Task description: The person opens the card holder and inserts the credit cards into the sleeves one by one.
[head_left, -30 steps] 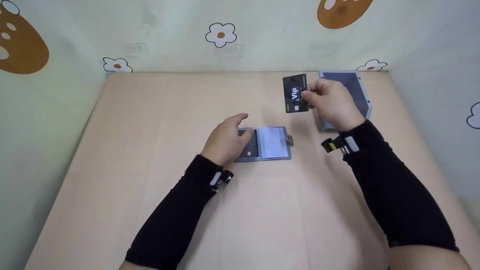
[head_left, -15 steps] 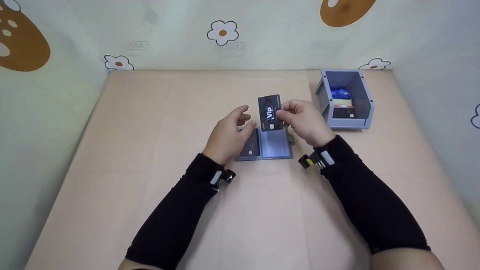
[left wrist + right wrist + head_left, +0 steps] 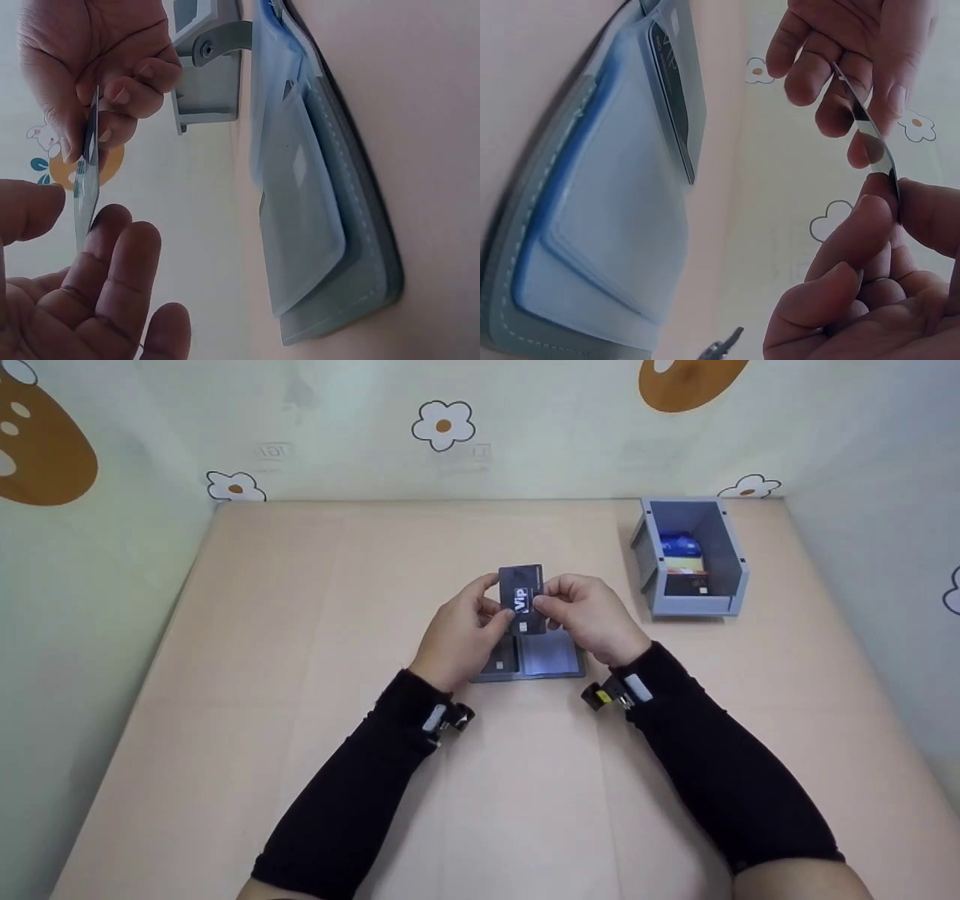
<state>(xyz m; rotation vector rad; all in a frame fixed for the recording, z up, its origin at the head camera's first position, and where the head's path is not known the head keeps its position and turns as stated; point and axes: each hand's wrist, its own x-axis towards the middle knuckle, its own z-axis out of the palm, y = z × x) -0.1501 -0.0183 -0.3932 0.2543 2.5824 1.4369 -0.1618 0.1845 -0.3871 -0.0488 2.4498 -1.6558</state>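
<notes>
A black card marked "Vip" (image 3: 520, 581) is held up over an open card holder (image 3: 551, 654) in the head view. My right hand (image 3: 598, 619) pinches the card's right side between thumb and fingers. My left hand (image 3: 459, 637) is at its other side. In the left wrist view, the left fingertips (image 3: 101, 229) meet the card (image 3: 88, 184) while the thumb stands a little off it. The card holder (image 3: 607, 202) lies spread with its clear sleeves up, and a dark card (image 3: 671, 82) sits in its left half.
At the back right stands a grey bin (image 3: 694, 605), with several cards inside, a blue one (image 3: 680, 544) among them. The table (image 3: 337, 780) meets patterned walls at the back and sides. The card holder's clasp strap (image 3: 223, 41) sticks out from its edge.
My right hand has brought the card leftward and down from beside the bin to over the card holder, up to my left hand. The left hand has barely moved.
</notes>
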